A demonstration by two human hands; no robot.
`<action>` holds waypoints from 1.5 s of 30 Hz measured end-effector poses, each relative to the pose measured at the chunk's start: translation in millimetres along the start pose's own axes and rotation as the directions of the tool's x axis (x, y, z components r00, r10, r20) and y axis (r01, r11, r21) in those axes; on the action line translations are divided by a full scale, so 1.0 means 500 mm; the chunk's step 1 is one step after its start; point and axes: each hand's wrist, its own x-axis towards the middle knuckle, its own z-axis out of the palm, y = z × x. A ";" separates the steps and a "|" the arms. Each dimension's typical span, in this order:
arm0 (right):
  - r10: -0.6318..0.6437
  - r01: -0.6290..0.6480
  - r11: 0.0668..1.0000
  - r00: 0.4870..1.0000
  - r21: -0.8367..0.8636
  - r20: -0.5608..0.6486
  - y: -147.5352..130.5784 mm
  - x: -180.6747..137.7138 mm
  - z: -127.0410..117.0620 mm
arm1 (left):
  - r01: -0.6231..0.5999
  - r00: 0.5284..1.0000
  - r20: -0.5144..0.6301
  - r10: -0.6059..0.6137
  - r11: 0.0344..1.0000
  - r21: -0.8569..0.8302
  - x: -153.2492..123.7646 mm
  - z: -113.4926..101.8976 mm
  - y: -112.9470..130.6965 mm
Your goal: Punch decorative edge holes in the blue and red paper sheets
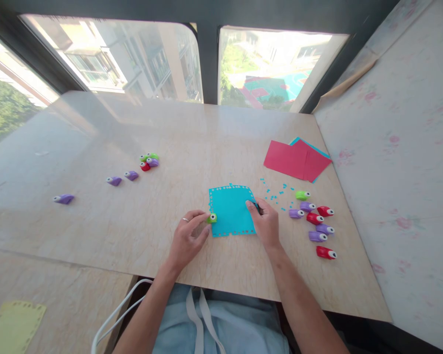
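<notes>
A square blue sheet of paper [232, 210] with small shapes punched along its edges is in front of me. My right hand [266, 221] pinches its right edge, thumb on top. At the sheet's left edge sits a green craft punch [212, 218], its white top with a dark star facing up. My left hand [192, 235], with a ring on one finger, holds this punch between fingertips and thumb. Small blue paper cutouts [275, 196] lie scattered right of the sheet.
Several red, purple and green punches [315, 218] lie at the right, more [131, 175] at the left. Red and blue sheets [286, 158] rest at the back right. A yellow punched sheet [15, 327] lies front left, near a white cable [112, 309]. Windows stand behind.
</notes>
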 end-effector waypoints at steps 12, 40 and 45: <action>0.017 -0.018 0.999 1.000 -0.039 -0.023 -0.002 -0.003 0.002 | 0.017 1.000 -0.021 -0.017 0.999 -0.034 -0.009 -0.005 0.004; 0.064 -0.064 0.996 0.998 -0.055 -0.002 -0.010 -0.007 -0.002 | 0.290 0.957 0.000 -0.290 0.956 -0.049 0.011 -0.007 0.022; 0.053 -0.054 0.997 0.998 -0.053 -0.017 -0.009 -0.007 -0.002 | 0.378 0.925 0.079 -0.372 0.922 -0.086 0.037 -0.023 0.042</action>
